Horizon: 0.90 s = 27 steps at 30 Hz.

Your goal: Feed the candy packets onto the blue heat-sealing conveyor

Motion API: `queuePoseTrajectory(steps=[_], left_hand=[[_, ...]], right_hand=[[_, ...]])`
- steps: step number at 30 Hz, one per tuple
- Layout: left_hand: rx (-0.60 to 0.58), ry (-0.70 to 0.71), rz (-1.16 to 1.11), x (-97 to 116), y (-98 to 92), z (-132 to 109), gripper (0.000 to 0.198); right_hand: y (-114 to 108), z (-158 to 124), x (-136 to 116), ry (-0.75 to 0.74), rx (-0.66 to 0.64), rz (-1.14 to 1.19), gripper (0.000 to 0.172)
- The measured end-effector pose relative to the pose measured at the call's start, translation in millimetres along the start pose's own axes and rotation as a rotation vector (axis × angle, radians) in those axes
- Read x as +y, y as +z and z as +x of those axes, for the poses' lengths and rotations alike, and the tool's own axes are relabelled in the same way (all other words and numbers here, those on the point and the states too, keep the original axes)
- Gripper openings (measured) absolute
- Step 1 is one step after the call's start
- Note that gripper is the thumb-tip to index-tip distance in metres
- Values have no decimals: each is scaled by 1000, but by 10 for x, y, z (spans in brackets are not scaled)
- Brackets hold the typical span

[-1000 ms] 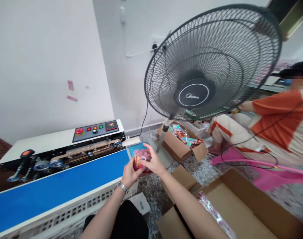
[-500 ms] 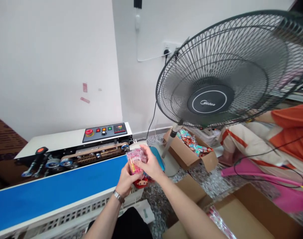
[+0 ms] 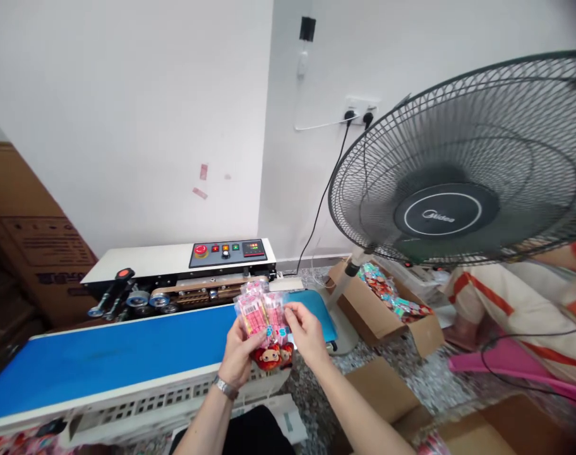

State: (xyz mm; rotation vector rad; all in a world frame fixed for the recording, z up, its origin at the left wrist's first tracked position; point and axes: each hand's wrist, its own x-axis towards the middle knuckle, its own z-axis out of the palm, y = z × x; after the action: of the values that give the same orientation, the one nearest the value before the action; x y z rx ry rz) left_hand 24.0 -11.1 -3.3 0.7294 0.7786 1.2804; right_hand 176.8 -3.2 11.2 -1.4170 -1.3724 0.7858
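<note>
Small clear plastic packets [image 3: 254, 316] with pink contents, barcodes and red cartoon figures at the lower end are fanned out before me, at the right end of the blue conveyor belt [image 3: 141, 351]. My left hand [image 3: 239, 355] is closed on their left side, thumb across the front; a metal watch circles that wrist. On the right edge of the packets, my right hand [image 3: 309, 332] pinches one between thumb and fingers. Behind the belt stands a band sealing machine [image 3: 141, 262] with a lit control panel [image 3: 227, 253]. How many packets I hold cannot be made out.
A large standing fan [image 3: 442, 212] looms at the right. Below it sits a carton [image 3: 364, 309] of shiny packets, with open cartons [image 3: 487, 430] nearer me. A teal flat-topped item [image 3: 311, 306] lies beyond my right hand. Another person's legs [image 3: 515, 297] show at the right.
The packets, stacked together before, are now spread into a fan. My right hand has shifted from over their front to their right edge. The camera view has swung left.
</note>
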Motion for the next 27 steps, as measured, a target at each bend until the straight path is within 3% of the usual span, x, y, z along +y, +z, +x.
queuePoseTrajectory(steps=[6, 9, 13, 21, 27], left_hand=[[116, 23, -28, 77, -82, 2, 47], [150, 47, -19, 82, -140, 16, 49], [203, 84, -26, 76, -204, 26, 51], [106, 91, -8, 144, -158, -34, 59], [203, 115, -29, 125, -176, -16, 56]], right_hand=[[150, 36, -8, 44, -14, 173, 28], [199, 40, -38, 4, 2, 92, 26], [266, 62, -52, 11, 136, -50, 26], [427, 75, -261, -87, 183, -293, 23], [521, 2, -266, -61, 234, -187, 23]])
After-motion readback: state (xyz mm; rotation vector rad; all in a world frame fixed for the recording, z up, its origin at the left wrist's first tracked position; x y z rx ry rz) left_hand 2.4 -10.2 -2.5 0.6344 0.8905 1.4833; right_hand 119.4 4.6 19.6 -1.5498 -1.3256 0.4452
